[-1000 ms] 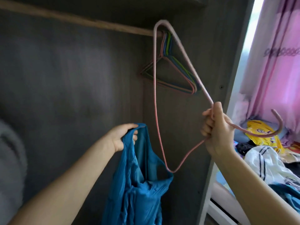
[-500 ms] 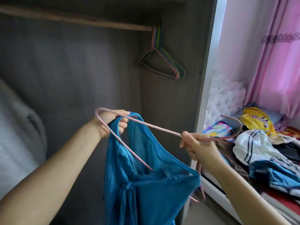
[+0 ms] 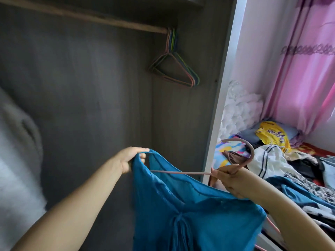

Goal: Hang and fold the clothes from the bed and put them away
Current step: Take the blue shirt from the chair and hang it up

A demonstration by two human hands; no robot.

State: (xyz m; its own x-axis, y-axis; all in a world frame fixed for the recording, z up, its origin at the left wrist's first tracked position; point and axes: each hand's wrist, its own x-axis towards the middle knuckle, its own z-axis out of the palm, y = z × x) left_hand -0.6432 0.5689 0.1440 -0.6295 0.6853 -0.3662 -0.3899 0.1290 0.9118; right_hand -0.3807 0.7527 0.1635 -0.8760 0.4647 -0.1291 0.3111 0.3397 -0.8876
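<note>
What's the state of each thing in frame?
Blue garment: held up, pink hanger partly inside.
Left hand: pinching garment's strap.
Right hand: gripping hanger's neck.
Spare hangers: hanging on closet rod.
Clothes pile: unfolded on bed.

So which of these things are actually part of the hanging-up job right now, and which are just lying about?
In use:
- blue garment, held up by the left hand
- pink hanger, gripped by the right hand
- wardrobe rail

Lying about for now:
- spare hangers on the rail
- yellow jersey on the bed
- white striped top
- pink curtain
</note>
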